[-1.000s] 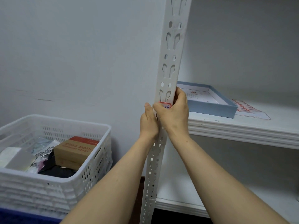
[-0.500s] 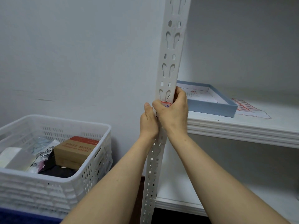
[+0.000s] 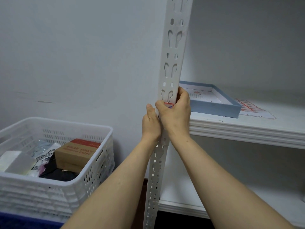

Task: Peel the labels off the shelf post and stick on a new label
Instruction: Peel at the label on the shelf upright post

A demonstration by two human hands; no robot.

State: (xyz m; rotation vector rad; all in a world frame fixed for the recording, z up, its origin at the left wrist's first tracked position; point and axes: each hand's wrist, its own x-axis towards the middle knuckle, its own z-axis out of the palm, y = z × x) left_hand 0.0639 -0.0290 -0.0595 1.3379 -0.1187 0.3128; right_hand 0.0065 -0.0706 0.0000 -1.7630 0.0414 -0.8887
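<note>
Nearest to the camera, two bare forearms are stretched forward and up. At the lower left, a white crate [image 3: 57, 123] with slotted walls is seen, in which a brown cardboard box [image 3: 74, 154] lies among bags and packets.

Further on, the white perforated shelf post [image 3: 173, 55] is held by both hands just below the level of the upper shelf [image 3: 247, 128]. The grip of the right hand [image 3: 176, 113] is clamped on the post: the thumb is laid across its front and the fingers are curled round its right edge. The left hand [image 3: 151, 124] is set against the left edge, thumb pointing up; its fingers are hidden behind the post, so it cannot be told how its grip is closed.

A red-bordered label [image 3: 168, 105] with handwriting is stuck on the front of the post, and only a small part shows beside the right thumb.

Behind, on the upper shelf, a shallow blue tray [image 3: 214, 109] is placed, and just beside it lies a sheet of red-outlined labels [image 3: 252, 108].
</note>
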